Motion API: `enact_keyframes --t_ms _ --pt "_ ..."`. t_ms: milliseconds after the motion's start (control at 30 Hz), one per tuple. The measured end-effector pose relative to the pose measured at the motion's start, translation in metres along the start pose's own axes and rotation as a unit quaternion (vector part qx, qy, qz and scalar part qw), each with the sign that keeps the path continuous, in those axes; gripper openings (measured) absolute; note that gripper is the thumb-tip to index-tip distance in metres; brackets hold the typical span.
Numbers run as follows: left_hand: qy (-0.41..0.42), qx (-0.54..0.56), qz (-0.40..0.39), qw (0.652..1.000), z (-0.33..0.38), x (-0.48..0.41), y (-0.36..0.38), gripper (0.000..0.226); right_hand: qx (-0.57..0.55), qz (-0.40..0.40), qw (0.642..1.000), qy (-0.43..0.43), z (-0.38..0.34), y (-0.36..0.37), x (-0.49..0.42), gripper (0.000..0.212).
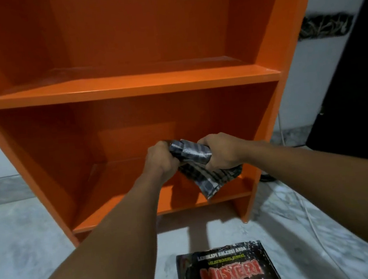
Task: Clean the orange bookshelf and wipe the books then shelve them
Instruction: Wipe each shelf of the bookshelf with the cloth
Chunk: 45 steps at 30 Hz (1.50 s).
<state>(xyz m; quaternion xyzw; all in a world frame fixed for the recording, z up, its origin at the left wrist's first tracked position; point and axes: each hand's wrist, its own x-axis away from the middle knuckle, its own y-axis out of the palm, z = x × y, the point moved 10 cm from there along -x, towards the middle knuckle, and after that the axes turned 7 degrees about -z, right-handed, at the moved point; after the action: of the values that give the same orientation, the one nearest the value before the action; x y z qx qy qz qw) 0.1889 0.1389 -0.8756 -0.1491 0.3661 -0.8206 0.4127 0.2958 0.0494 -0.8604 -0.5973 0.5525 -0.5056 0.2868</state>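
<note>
The orange bookshelf stands in front of me with two bare shelves in view. My left hand and my right hand both grip a grey checked cloth in front of the lower compartment. The cloth is bunched between my fists and its loose end hangs down over the lower shelf board. A dark book with the red title "MISTERI" lies flat on the floor below my arms, close to me.
The bookshelf stands on a grey marbled floor against a white wall. A dark door or panel is at the right. A white cable runs along the floor on the right.
</note>
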Motion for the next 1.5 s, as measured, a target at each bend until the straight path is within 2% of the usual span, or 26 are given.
enact_keyframes --t_ms 167,233,333,400,500,567,633,700,767,833,900,967,1000,1067,1100,1167,1233,1300,1367,1433,1500 --pt "0.031 0.011 -0.024 0.999 -0.006 -0.012 0.030 0.013 0.101 0.068 0.992 0.037 0.017 -0.002 -0.007 0.033" --pt "0.044 0.020 -0.030 0.998 -0.007 -0.016 0.044 0.013 0.190 0.120 0.973 0.045 0.019 -0.002 -0.004 0.030" --pt "0.057 0.011 -0.064 0.996 -0.007 -0.025 0.070 0.027 0.293 0.176 0.937 0.071 0.029 -0.001 -0.008 0.027" --pt "0.050 -0.017 -0.110 0.992 -0.018 -0.028 0.086 0.031 0.278 0.125 0.947 0.103 0.053 0.018 -0.022 0.036" --pt "0.032 -0.055 -0.160 0.985 -0.046 -0.024 0.101 0.028 0.159 -0.072 0.975 0.136 0.086 0.091 -0.039 0.069" --pt "0.017 -0.059 -0.167 0.984 -0.058 -0.023 0.100 0.038 0.132 -0.107 0.976 0.137 0.095 0.113 -0.046 0.074" --pt "0.007 -0.088 -0.166 0.982 -0.063 -0.025 0.097 0.038 0.110 -0.062 0.980 0.155 0.102 0.105 -0.051 0.068" --pt "0.008 -0.122 -0.165 0.979 -0.065 -0.025 0.095 0.040 0.120 0.055 0.978 0.159 0.095 0.090 -0.044 0.055" --pt "0.015 -0.152 -0.166 0.974 -0.066 -0.021 0.095 0.042 0.111 0.148 0.979 0.091 0.069 0.099 -0.024 0.051" --pt "0.017 -0.174 -0.167 0.970 -0.067 -0.018 0.093 0.037 0.094 0.153 0.983 -0.025 0.035 0.126 -0.001 0.052" --pt "0.008 -0.192 -0.162 0.968 -0.070 -0.015 0.087 0.035 0.099 0.175 0.976 -0.079 0.028 0.123 0.005 0.052" --pt "-0.004 -0.217 -0.152 0.964 -0.076 -0.011 0.079 0.040 0.104 0.259 0.960 -0.017 0.048 0.082 -0.010 0.049" --pt "-0.011 -0.232 -0.152 0.961 -0.081 -0.009 0.078 0.042 0.099 0.267 0.958 0.045 0.067 0.064 -0.024 0.048" --pt "-0.022 -0.254 -0.168 0.952 -0.086 -0.003 0.080 0.049 0.070 0.188 0.971 0.129 0.100 0.057 -0.054 0.050" --pt "-0.027 -0.261 -0.183 0.947 -0.087 0.000 0.084 0.053 0.069 0.149 0.977 0.139 0.108 0.067 -0.063 0.052" --pt "-0.033 -0.274 -0.210 0.938 -0.088 0.004 0.090 0.058 0.084 0.161 0.973 0.146 0.105 0.081 -0.053 0.050" --pt "-0.029 -0.281 -0.219 0.934 -0.087 0.005 0.092 0.055 0.092 0.218 0.966 0.102 0.080 0.103 -0.023 0.046" --pt "-0.018 -0.281 -0.217 0.935 -0.085 0.006 0.090 0.052 0.074 0.224 0.972 -0.017 0.037 0.126 0.008 0.049" --pt "-0.009 -0.258 -0.211 0.943 -0.082 0.008 0.090 0.052 0.050 0.243 0.967 -0.058 0.027 0.115 0.012 0.048" --pt "-0.019 -0.247 -0.200 0.948 -0.079 0.007 0.087 0.049 0.092 0.260 0.961 0.013 0.051 0.085 -0.010 0.043" --pt "-0.035 -0.243 -0.196 0.949 -0.080 0.004 0.086 0.050 0.141 0.249 0.953 0.099 0.085 0.065 -0.032 0.028"
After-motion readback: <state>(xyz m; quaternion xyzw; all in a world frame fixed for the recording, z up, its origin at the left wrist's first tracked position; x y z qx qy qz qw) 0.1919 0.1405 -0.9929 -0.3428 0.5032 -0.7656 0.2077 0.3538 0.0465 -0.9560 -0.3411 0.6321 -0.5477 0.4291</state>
